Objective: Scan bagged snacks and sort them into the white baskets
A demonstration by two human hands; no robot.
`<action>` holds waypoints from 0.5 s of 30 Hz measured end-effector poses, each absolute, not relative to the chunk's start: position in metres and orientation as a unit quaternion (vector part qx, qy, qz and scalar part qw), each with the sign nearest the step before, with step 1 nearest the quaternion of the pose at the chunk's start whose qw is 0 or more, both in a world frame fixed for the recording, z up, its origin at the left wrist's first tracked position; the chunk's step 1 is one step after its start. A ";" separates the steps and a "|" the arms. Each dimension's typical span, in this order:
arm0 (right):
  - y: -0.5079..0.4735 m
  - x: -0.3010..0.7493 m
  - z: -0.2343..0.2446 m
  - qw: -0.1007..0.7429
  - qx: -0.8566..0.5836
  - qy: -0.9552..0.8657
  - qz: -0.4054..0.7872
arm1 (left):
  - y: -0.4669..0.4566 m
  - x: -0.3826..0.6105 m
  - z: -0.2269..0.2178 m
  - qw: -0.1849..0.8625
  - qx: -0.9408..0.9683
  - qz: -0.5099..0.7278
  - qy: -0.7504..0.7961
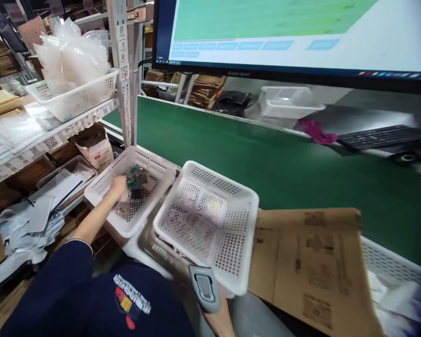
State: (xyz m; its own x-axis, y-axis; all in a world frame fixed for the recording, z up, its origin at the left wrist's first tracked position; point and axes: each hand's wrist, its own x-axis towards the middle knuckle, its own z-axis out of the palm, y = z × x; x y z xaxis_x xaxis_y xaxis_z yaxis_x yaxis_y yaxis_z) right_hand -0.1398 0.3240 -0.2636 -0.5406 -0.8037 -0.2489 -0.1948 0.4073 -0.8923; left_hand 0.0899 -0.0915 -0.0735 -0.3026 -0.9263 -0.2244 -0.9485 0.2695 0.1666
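Observation:
My left hand (119, 187) reaches into a white perforated basket (103, 185) on the left, closed on a clear-wrapped dark and green item (136, 180) lying inside; motion blur smears the fingers. A second white perforated basket (210, 220), with nothing visible in it, sits tilted just right of the first, stacked over other trays. My right hand (219, 316) is at the bottom edge, wrapped round a grey handheld scanner (205, 288) held below that basket's near corner.
A green conveyor belt (284, 164) runs behind the baskets. Flat brown cardboard (312, 267) lies at right. A large monitor (294, 32) hangs above, with a keyboard (379, 136) beyond the belt. Shelving at left holds a basket of plastic bags (73, 61) and a small carton (94, 147).

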 end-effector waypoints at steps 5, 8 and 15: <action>0.305 -0.129 -0.254 0.366 -0.489 0.754 -0.243 | -0.126 0.131 -0.101 0.121 -0.604 0.101 0.781; 0.304 -0.121 -0.244 0.354 -0.493 0.774 -0.180 | -0.132 0.134 -0.112 0.148 -0.606 0.096 0.776; 0.352 -0.122 -0.202 0.437 -0.451 0.728 -0.275 | -0.124 0.135 -0.101 0.191 -0.607 0.085 0.767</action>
